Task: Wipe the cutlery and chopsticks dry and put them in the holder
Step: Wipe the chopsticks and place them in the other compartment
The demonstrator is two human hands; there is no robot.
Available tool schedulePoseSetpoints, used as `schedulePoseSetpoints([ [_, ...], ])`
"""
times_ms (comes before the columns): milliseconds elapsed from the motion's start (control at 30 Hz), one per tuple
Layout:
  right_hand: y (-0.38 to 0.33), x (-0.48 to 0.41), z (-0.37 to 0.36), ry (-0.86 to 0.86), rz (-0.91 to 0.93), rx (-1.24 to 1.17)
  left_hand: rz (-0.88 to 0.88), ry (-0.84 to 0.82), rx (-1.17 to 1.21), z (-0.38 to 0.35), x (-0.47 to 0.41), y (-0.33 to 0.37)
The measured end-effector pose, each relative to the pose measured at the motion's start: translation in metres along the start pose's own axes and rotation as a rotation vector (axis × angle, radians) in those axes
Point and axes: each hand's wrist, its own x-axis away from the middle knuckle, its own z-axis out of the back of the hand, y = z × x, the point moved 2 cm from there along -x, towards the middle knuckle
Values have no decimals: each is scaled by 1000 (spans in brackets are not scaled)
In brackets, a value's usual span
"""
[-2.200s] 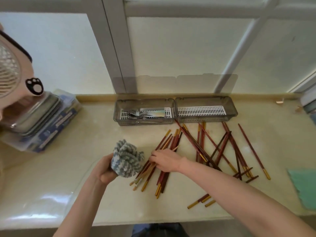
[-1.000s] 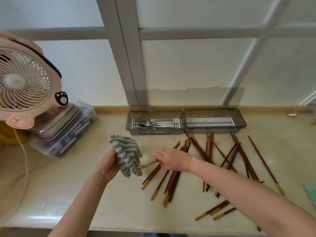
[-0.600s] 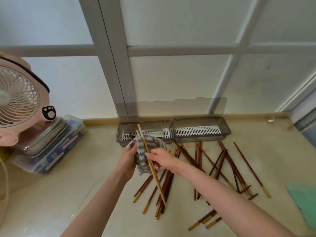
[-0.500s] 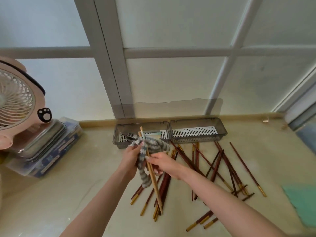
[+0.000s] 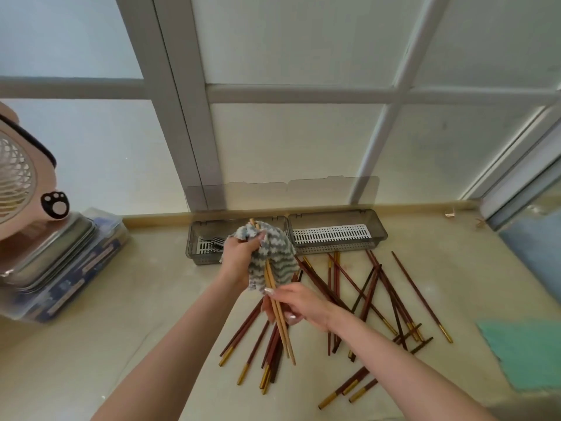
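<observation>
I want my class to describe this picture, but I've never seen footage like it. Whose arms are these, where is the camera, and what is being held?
There is no machine here: a person wears a camera on the head, so you look down at their own two arms. The left hand holds a grey-and-white striped cloth wrapped round two light wooden chopsticks, which the right hand pinches lower down. Many dark red chopsticks lie scattered on the counter. Against the window stands a two-part holder; forks lie in its left part, and the right shows only a white grid. A pink fan is at left, a green cloth at right.
</observation>
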Motion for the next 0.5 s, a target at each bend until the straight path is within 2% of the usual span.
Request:
schedulePoseSetpoints([
  [100,1,1,-5,-18,-1,-20,-9,56,-15,1,-8,5],
  [233,-1,-2,-1,-45,22,-38,-17,51,-28,8,-13,9],
  [400,3,-6,0,19,56,-4,-46,37,-68,13,-9,0],
  [500,7,-11,-6,96,68,-65,-4,-14,-72,12,4,-12],
])
